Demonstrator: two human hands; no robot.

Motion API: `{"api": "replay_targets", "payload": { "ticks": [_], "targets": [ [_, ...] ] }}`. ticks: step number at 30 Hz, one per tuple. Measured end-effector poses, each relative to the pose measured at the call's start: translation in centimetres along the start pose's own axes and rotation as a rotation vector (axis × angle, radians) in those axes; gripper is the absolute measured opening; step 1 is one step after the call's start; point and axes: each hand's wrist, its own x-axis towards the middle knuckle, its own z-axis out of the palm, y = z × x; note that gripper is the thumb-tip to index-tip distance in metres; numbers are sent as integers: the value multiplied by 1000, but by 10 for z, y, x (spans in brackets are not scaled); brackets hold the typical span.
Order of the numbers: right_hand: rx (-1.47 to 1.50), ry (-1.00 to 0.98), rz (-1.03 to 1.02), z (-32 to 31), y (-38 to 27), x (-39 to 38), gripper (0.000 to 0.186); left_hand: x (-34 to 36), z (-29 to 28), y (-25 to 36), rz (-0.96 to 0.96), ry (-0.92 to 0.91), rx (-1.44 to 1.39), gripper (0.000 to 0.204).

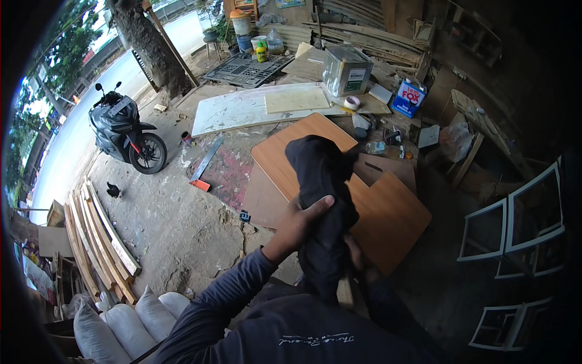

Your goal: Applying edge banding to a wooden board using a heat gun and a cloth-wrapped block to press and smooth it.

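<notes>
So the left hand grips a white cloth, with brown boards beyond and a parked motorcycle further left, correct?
Not the colour: the head view shows the cloth is dark, nearly black. The left hand does grip it, with brown boards beyond and a parked motorcycle further left.

The left hand (292, 225) grips a dark cloth (332, 225) at centre; the right hand (356, 255) sits beside it toward five o'clock; a wood-grain board (391, 227) lies at four; a motorbike (124, 130) stands near ten.
</notes>
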Motion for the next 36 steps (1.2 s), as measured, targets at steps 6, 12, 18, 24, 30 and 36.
{"api": "replay_targets", "payload": {
  "ticks": [6, 12, 18, 24, 30, 36],
  "targets": [
    [210, 329, -220, -20, -39, -4, 65, 53, 38, -8, 90, -42, 280, 66],
    [778, 804, 32, -3, -59, -32, 68, 118, -51, -66, -35, -322, 429, 76],
    [1025, 1247, -167, 10, -20, -160, 61, 166, -228, -175, -827, 463, 149, 44],
    [211, 1963, 55, -11, 68, -249, 57, 173, -208, -250, -561, -6, -548, 56],
    [457, 2118, -50, 1, 85, -246, 56, 181, -189, -223, -488, 131, -589, 50],
    [624, 2045, -267, -1, 55, -242, 60, 198, -194, -176, -412, 168, -535, 40]
  ]
}}
